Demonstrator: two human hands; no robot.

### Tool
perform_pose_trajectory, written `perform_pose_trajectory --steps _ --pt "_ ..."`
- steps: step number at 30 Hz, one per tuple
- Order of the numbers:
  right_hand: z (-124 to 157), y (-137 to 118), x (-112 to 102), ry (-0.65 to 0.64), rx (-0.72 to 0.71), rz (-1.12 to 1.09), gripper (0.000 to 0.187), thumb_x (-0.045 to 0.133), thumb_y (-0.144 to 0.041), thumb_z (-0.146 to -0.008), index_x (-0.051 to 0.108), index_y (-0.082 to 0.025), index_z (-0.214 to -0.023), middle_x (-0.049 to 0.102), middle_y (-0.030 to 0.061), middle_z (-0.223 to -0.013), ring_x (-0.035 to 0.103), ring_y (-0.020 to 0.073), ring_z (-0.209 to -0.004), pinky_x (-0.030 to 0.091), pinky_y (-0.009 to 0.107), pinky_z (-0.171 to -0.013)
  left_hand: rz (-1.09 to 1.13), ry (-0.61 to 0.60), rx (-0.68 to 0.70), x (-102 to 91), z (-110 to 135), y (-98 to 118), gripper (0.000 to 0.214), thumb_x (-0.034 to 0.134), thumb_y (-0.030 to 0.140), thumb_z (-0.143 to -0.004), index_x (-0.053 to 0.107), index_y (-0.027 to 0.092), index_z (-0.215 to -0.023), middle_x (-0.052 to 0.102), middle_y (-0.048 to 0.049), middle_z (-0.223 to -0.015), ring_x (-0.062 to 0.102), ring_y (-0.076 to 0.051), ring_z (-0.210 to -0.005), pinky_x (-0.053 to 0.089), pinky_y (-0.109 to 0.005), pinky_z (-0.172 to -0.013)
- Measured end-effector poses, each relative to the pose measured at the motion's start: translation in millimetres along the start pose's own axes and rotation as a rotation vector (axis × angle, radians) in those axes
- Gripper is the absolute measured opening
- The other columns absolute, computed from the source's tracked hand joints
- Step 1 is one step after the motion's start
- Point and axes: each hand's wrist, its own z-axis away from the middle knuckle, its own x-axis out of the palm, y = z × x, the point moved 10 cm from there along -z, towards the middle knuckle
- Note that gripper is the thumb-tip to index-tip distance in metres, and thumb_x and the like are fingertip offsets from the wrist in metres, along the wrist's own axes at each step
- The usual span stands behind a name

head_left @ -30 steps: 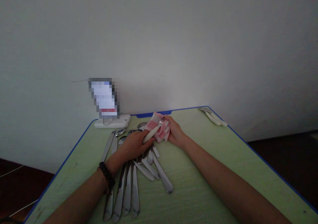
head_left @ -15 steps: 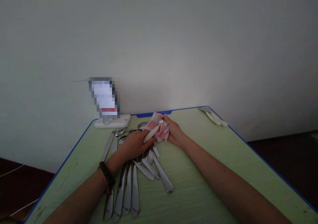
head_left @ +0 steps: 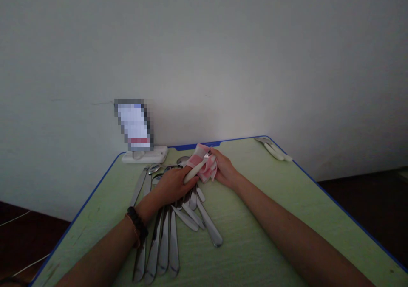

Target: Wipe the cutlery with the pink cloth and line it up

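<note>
My left hand (head_left: 174, 185) is closed around the white handle of a piece of cutlery (head_left: 195, 172), above the pile of silverware. Its metal neck points up and to the right into a pink and white checked cloth (head_left: 198, 154). The cloth is pinched in my right hand (head_left: 225, 168) around the metal end, so I cannot make out whether that end is a fork or a spoon. Beneath my left hand lie several metal knives, spoons and other cutlery (head_left: 174, 244), handles mostly toward me. Part of this pile is hidden by my left hand and forearm.
Two white-handled pieces of cutlery (head_left: 274, 151), at least one a fork, lie at the table's far right corner. A phone with a blurred screen (head_left: 134, 125) leans on a white stand (head_left: 149, 154) at the back left. The green table (head_left: 255, 236) has a blue edge and meets a wall.
My right hand and the cloth have shifted very slightly at the metal end of the cutlery. My left hand and the pile look the same.
</note>
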Motion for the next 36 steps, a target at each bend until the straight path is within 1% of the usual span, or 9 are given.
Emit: perform_pose_trajectory --steps 4,8,12,16,22,26,29,34,36 --pt "-0.1 -0.3 -2.6 0.021 -0.004 0.006 0.014 0.051 -0.027 -0.082 0.055 -0.017 -0.074 0.063 -0.0016 -0.055 0.059 0.0128 -0.050 0.049 0.025 -0.055 -0.014 -0.004 -0.002 0.0 -0.5 -0.3 0.037 0.038 0.044 -0.087 0.058 0.020 -0.108 0.070 -0.0062 -0.084 0.064 -0.021 -0.075 0.041 -0.027 -0.065" --pt "-0.9 1.0 -2.0 0.000 -0.001 0.018 0.015 0.051 -0.030 -0.083 0.057 -0.017 -0.077 0.063 -0.0009 -0.056 0.059 0.0142 -0.051 0.050 0.027 -0.055 -0.011 -0.005 0.001 -1.2 -1.0 0.4 0.037 0.038 0.043 -0.088 0.059 0.020 -0.107 0.069 -0.0065 -0.083 0.064 -0.022 -0.074 0.041 -0.027 -0.064" --pt "-1.6 1.0 -1.9 -0.014 -0.010 0.013 0.015 0.054 -0.032 -0.081 0.057 -0.018 -0.076 0.064 -0.0009 -0.055 0.059 0.0141 -0.050 0.049 0.026 -0.054 -0.013 -0.014 -0.006 -0.5 -1.0 -0.1 0.037 0.038 0.043 -0.087 0.058 0.020 -0.109 0.069 -0.0069 -0.084 0.064 -0.022 -0.075 0.041 -0.027 -0.064" --pt "-3.3 2.0 -2.5 -0.026 -0.010 0.017 0.016 0.056 -0.033 -0.080 0.056 -0.017 -0.075 0.064 -0.0005 -0.056 0.059 0.0142 -0.050 0.050 0.027 -0.054 -0.003 -0.012 -0.007 -0.2 -1.2 -0.5 0.040 0.039 0.043 -0.087 0.055 0.020 -0.116 0.070 -0.0067 -0.085 0.064 -0.022 -0.076 0.042 -0.027 -0.064" --pt "-2.8 1.8 -4.7 0.006 -0.008 0.017 0.015 0.051 -0.030 -0.083 0.057 -0.017 -0.078 0.064 -0.0006 -0.056 0.060 0.0141 -0.051 0.050 0.027 -0.055 -0.013 -0.015 -0.013 0.4 -1.3 -1.3 0.037 0.039 0.044 -0.087 0.060 0.019 -0.104 0.069 -0.0071 -0.083 0.064 -0.022 -0.073 0.042 -0.027 -0.063" --pt "-1.1 1.2 -3.3 0.015 -0.003 0.012 0.015 0.049 -0.029 -0.084 0.055 -0.017 -0.076 0.063 -0.0007 -0.055 0.059 0.0139 -0.050 0.050 0.026 -0.054 -0.006 0.000 -0.004 -1.3 -0.6 0.1 0.036 0.039 0.043 -0.087 0.059 0.019 -0.106 0.069 -0.0073 -0.084 0.064 -0.022 -0.075 0.042 -0.027 -0.064" --pt "-1.9 1.1 -4.2 0.014 -0.006 0.012 0.015 0.051 -0.030 -0.083 0.056 -0.018 -0.078 0.064 -0.0010 -0.056 0.060 0.0140 -0.051 0.050 0.026 -0.056 -0.002 0.000 -0.002 -1.3 -0.2 0.4 0.036 0.039 0.043 -0.087 0.059 0.019 -0.107 0.069 -0.0071 -0.084 0.064 -0.022 -0.075 0.042 -0.027 -0.065" --pt "-3.0 1.9 -4.7 0.000 -0.004 0.012 0.017 0.048 -0.030 -0.085 0.058 -0.017 -0.080 0.064 -0.0004 -0.057 0.060 0.0140 -0.052 0.050 0.027 -0.056 -0.007 -0.005 -0.003 -0.8 -0.6 0.5 0.035 0.040 0.042 -0.087 0.059 0.019 -0.105 0.069 -0.0078 -0.085 0.064 -0.023 -0.077 0.042 -0.028 -0.066" --pt "-3.1 1.4 -3.9 -0.006 -0.011 0.012 0.016 0.049 -0.030 -0.084 0.058 -0.017 -0.081 0.065 -0.0003 -0.058 0.060 0.0139 -0.052 0.051 0.027 -0.056 -0.015 -0.011 -0.013 -0.4 -0.9 -0.4 0.036 0.040 0.043 -0.087 0.059 0.019 -0.105 0.069 -0.0079 -0.084 0.064 -0.023 -0.076 0.042 -0.028 -0.065"
